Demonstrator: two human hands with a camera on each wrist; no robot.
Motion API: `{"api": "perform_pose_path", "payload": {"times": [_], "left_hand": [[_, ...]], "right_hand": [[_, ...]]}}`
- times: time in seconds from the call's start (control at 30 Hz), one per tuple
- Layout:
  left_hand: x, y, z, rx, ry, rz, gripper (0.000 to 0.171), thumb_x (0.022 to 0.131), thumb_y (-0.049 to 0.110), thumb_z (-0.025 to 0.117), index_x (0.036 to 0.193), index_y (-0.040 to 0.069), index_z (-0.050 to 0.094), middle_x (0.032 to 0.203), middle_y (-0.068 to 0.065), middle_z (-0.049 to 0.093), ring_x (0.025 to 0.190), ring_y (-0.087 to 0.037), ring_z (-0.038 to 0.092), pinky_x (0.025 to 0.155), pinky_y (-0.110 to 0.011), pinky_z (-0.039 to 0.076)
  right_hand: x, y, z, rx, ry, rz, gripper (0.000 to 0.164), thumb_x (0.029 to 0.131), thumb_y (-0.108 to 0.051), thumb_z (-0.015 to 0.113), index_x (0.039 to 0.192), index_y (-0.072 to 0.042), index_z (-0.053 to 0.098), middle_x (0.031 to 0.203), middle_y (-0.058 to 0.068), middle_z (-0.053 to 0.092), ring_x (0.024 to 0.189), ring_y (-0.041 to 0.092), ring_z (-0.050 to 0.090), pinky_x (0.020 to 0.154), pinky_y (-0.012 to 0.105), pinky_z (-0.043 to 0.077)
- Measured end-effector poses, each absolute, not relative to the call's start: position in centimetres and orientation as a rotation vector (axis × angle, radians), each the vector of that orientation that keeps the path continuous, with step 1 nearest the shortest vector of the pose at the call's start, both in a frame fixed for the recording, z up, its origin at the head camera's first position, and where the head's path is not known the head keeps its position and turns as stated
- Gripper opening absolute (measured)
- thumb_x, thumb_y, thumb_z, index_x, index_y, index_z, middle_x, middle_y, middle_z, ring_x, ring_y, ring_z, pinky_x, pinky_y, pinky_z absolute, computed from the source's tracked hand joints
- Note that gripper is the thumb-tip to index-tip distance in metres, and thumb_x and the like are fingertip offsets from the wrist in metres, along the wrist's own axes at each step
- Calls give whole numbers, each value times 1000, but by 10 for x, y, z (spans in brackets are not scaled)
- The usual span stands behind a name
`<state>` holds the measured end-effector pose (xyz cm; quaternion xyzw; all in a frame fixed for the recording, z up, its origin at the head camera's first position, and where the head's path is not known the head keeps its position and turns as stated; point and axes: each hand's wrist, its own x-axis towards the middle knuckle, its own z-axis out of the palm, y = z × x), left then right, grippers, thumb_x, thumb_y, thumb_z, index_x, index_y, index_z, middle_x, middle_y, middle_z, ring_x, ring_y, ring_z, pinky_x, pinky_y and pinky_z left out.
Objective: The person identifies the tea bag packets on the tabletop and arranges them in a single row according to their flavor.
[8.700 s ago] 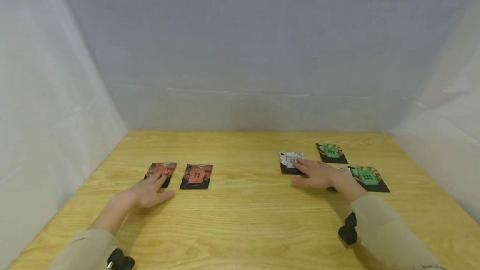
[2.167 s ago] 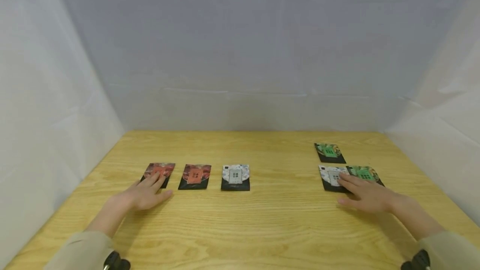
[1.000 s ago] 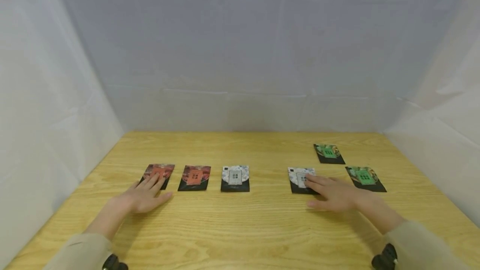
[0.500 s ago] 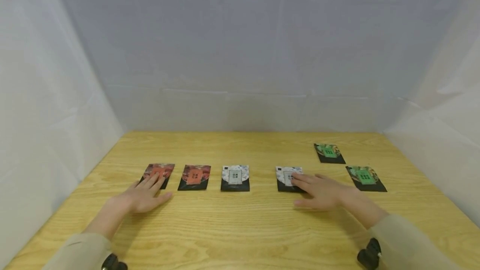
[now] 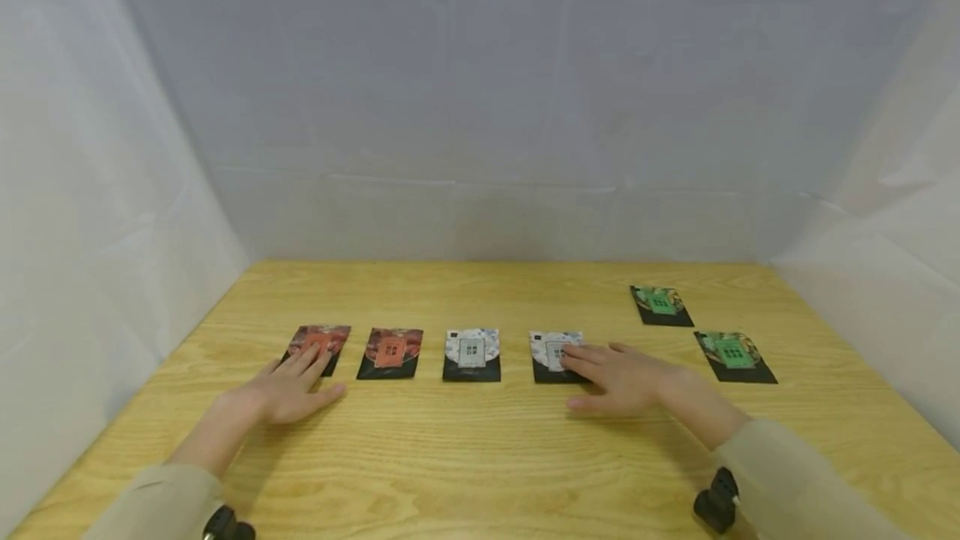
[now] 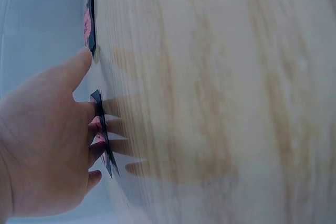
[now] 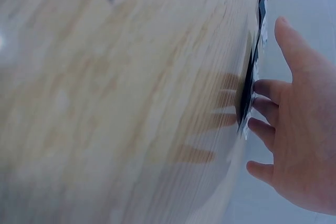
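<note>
My left hand [image 5: 288, 394] rests its outstretched fingertips on the leftmost red-and-black packet [image 5: 335, 342], covering part of it. To its right lies a second red packet [image 5: 390, 354], then a white-and-black packet [image 5: 471, 355], both flat and untouched. The fingertips of my right hand [image 5: 626, 382] lie on another white packet [image 5: 545, 357], whose right side they partly cover. In the right wrist view the fingers of that hand [image 7: 310, 124] touch the packet's face [image 7: 248, 93] without curling round it. The left wrist view shows the left fingers against a red packet [image 6: 104, 132].
Two green-and-black packets lie to the right: one farther back [image 5: 662, 305], one nearer [image 5: 736, 356]. All packets are on a wooden table [image 5: 465, 457]. White sheeting [image 5: 480, 107] walls off the back and both sides.
The second white packet has slid left under my right fingers, from beside the near green packet into line with the others. Earlier, the first white packet moved left likewise. My left hand stays put.
</note>
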<state>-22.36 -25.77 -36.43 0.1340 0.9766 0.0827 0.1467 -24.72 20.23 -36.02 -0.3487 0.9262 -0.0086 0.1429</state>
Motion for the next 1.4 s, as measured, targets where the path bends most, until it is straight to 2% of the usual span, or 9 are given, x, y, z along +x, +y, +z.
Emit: {"api": "perform_pose_path", "payload": {"times": [0.37,1.03,1.2,1.4], "left_hand": [[-224,-258,-365,392,2820,223,83,95,56,34,142,-12,22,146,-35,11,132,-52,12,102,-67,6],[-224,-256,-364,407,2823,230,84,95,55,36,141,-13,22,146,-35,10,132,-52,11,102,-67,7],[-224,-257,-365,408,2824,226,84,95,56,36,142,-13,21,146,-35,10,132,-52,12,102,-66,7],[-223,-258,-364,403,2815,246,84,95,55,37,142,-12,21,146,-35,10,132,-52,11,102,-67,6]], "right_hand": [[-250,192,-360,-986,2675,19,78,90,-66,32,148,-15,26,154,4,17,139,26,17,110,52,13],[-253,190,-363,-1019,2690,9,77,92,-63,35,148,-11,27,153,8,19,138,30,19,108,55,17],[-253,195,-362,-1040,2747,-37,75,93,-59,39,148,-9,26,152,11,20,138,32,20,107,57,17],[-259,215,-359,-1013,2827,-113,75,95,-56,37,148,-5,22,152,16,18,137,35,19,108,57,14]]}}
